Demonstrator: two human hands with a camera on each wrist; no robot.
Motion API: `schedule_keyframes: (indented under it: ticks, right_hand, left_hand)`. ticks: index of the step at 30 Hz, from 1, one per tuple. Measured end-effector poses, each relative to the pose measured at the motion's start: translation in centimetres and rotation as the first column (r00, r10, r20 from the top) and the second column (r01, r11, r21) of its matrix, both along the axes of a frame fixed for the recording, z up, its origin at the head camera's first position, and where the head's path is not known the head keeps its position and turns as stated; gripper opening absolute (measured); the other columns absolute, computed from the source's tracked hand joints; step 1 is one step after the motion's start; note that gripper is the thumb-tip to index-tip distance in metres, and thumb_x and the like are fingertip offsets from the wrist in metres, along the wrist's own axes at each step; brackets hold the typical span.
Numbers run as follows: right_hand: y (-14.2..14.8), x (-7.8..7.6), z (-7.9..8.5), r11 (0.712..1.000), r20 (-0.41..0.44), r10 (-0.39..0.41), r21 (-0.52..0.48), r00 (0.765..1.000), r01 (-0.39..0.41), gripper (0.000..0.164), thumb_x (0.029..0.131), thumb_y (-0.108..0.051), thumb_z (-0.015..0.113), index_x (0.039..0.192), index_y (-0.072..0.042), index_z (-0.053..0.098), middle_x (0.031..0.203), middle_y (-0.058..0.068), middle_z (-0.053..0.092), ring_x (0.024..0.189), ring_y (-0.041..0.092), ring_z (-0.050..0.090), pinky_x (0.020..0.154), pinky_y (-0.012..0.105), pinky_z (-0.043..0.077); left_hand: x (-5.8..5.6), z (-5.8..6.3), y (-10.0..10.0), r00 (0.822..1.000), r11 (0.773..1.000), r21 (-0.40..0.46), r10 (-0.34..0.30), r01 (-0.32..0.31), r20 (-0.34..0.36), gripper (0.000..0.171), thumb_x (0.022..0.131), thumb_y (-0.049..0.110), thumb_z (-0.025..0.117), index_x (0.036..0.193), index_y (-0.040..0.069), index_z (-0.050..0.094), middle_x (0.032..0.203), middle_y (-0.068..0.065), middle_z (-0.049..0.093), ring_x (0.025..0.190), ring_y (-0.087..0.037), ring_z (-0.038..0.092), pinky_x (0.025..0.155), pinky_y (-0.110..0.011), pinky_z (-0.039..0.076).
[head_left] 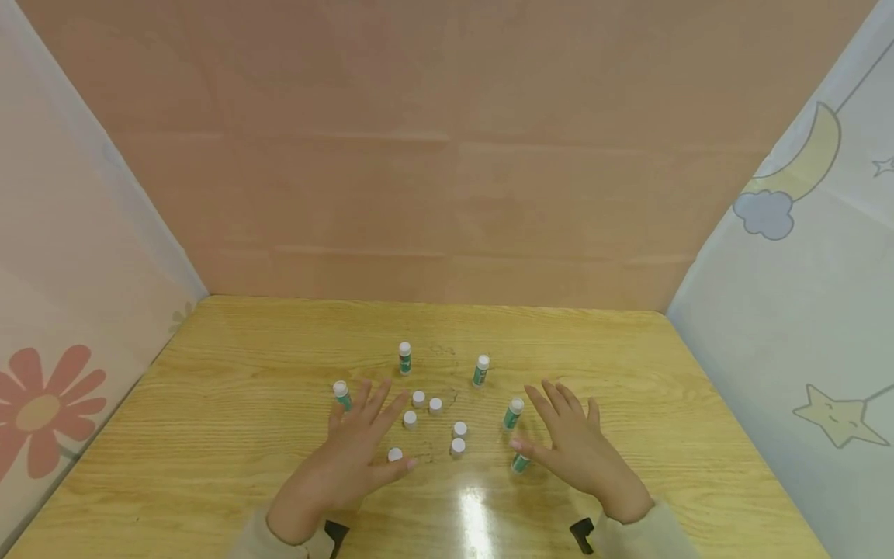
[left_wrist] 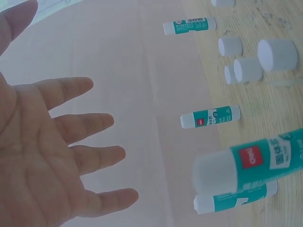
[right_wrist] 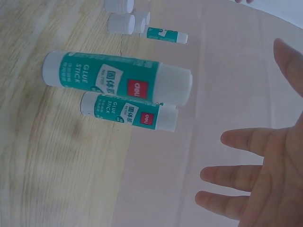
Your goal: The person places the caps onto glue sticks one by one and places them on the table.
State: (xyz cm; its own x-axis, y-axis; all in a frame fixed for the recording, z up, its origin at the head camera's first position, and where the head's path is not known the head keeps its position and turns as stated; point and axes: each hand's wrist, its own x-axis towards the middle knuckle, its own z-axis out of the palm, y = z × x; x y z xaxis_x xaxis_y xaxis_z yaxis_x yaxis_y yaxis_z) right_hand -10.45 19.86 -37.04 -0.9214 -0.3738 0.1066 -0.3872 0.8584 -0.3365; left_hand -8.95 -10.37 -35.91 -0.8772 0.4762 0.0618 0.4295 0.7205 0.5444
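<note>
My left hand [head_left: 349,454] is held over the left part of the table, fingers spread and nothing in its palm. A green-and-white glue stick [head_left: 342,394] stands by its fingertips; another glue stick [left_wrist: 255,163] looms large in the left wrist view. The thumb overlaps the area near a white cap [head_left: 395,454]. On the other side, my right hand [head_left: 576,446] also has its fingers apart and holds nothing. Beside its index finger stands a glue stick [head_left: 513,414], and its thumb partly hides a closer glue stick [head_left: 520,463].
Two upright glue sticks stand farther back, one left [head_left: 405,359] and one right [head_left: 481,371]. Several loose white caps, including one [head_left: 436,405] and another [head_left: 458,446], lie between the hands on the wooden table [head_left: 279,334]. Covered walls [head_left: 447,194] enclose the back and sides.
</note>
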Motion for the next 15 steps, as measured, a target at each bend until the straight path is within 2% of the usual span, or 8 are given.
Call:
schedule_keyframes:
  ticks: [15]
  right_hand:
    - [0.6, 0.6, -1.1, 1.000, 0.010, -0.023, -0.019, 1.000, 0.023, 0.072, 0.079, -0.049, 0.054, 0.130, -0.002, 0.034, 0.131, 0.027, 0.028, 0.118, 0.047, 0.020, 0.081, 0.072, 0.005]
  left_hand:
    - [0.3, -0.7, 0.5, 1.000, 0.999, 0.034, -0.009, 0.009, 0.014, 0.071, 0.080, 0.046, 0.054, 0.137, 0.018, 0.022, 0.141, -0.014, 0.010, 0.125, -0.038, 0.006, 0.090, -0.064, 0.007]
